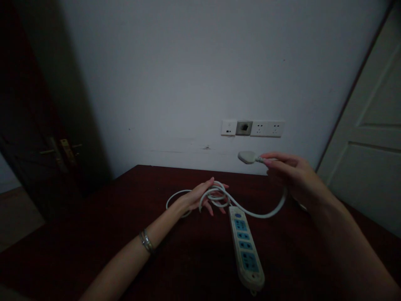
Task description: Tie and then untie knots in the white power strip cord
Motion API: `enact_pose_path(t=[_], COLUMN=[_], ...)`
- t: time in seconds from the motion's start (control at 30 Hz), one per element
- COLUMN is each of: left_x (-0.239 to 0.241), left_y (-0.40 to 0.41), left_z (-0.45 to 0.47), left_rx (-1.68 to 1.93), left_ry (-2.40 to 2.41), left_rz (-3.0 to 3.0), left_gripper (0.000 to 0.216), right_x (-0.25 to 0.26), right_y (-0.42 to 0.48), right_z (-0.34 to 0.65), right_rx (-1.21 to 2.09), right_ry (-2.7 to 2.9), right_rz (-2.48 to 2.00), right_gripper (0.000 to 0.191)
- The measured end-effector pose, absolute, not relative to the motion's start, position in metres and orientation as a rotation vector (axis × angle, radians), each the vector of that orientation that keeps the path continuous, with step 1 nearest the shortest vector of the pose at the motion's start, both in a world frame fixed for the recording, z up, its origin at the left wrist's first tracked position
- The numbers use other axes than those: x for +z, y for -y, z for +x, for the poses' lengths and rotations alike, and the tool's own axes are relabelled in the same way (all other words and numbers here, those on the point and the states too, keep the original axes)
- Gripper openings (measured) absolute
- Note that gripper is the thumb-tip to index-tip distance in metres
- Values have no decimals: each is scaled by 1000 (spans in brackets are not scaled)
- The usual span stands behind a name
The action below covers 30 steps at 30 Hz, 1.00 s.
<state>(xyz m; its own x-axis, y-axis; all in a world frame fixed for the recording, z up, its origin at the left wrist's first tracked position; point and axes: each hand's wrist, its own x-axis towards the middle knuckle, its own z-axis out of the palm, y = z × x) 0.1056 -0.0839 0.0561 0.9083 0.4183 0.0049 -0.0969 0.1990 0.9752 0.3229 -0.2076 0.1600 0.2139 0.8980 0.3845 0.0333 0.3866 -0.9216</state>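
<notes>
A white power strip [247, 248] with blue socket panels lies lengthwise on the dark red table. From its far end runs a white power cord [260, 215], partly gathered in loose loops. My left hand [206, 198] holds these loops across its palm, with the fingers loosely spread. Higher up on the right, my right hand [290, 171] pinches the cord just behind its plug [247, 157]. That plug hangs in the air above the table's far edge, pointing left. Some of the cord beyond my right hand is hidden behind it.
Wall sockets [266, 128] and a grey-framed plate [244, 128] are set in the pale wall behind the table [150, 173]. At the left is a dark door with a handle [46, 151]. A light panelled door [372, 133] stands at the right.
</notes>
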Motion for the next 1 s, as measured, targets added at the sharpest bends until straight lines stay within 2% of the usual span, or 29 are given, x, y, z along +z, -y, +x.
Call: enact_pose_path(t=[0.33, 0.57, 0.8, 1.0], left_x=[61, 65, 73, 76], left_y=[86, 91, 91, 101], left_z=[107, 116, 115, 119], left_rx=[415, 870, 1077, 1172], left_ry=[-470, -568, -571, -599], left_rz=[1366, 1340, 1242, 1283], left_gripper=[65, 48, 42, 44], right_x=[138, 117, 105, 90], right_y=[183, 163, 159, 153], right_z=[314, 298, 277, 256], right_rx=[580, 641, 791, 664], right_ry=[1670, 1377, 1167, 1257], right_rz=[-1270, -1092, -1030, -1104], right_gripper=[36, 39, 56, 35])
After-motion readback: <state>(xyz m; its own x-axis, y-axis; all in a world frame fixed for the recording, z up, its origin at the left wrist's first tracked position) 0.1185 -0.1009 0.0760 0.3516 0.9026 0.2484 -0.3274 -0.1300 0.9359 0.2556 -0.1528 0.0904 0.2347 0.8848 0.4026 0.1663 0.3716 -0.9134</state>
